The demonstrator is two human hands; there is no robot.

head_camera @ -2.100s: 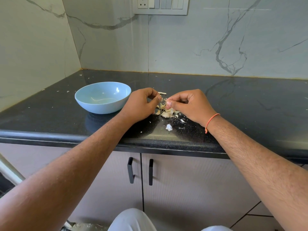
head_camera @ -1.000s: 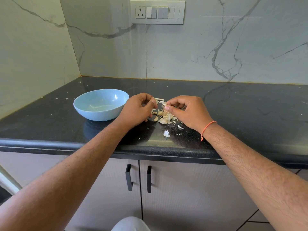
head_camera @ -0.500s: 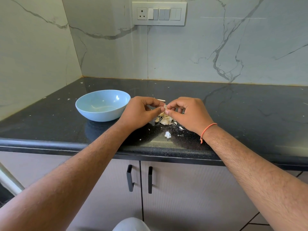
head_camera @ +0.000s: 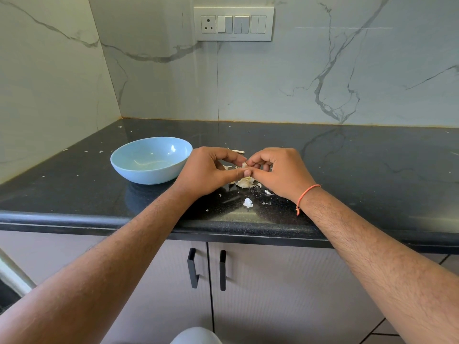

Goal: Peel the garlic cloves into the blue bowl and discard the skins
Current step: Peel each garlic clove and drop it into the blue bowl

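Note:
A light blue bowl (head_camera: 151, 158) stands on the black counter (head_camera: 347, 170), left of my hands. My left hand (head_camera: 208, 172) and my right hand (head_camera: 280, 172) meet fingertip to fingertip just above the counter, both pinching a small pale garlic clove (head_camera: 244, 165) that is mostly hidden by the fingers. Under the hands lies a heap of garlic cloves and skins (head_camera: 246, 182). A loose white skin flake (head_camera: 248, 202) lies nearer the counter's front edge. The bowl's inside shows no cloves that I can make out.
Marble walls close the counter at the back and left, with a switch panel (head_camera: 234, 24) above. Small skin specks dot the counter. A stray skin piece (head_camera: 238, 151) lies behind my hands. Cabinet doors with black handles (head_camera: 192, 268) are below the edge.
My hands have closed together from a small gap, fingertips now touching around the clove. The view has shifted slightly; bowl and heap stay put.

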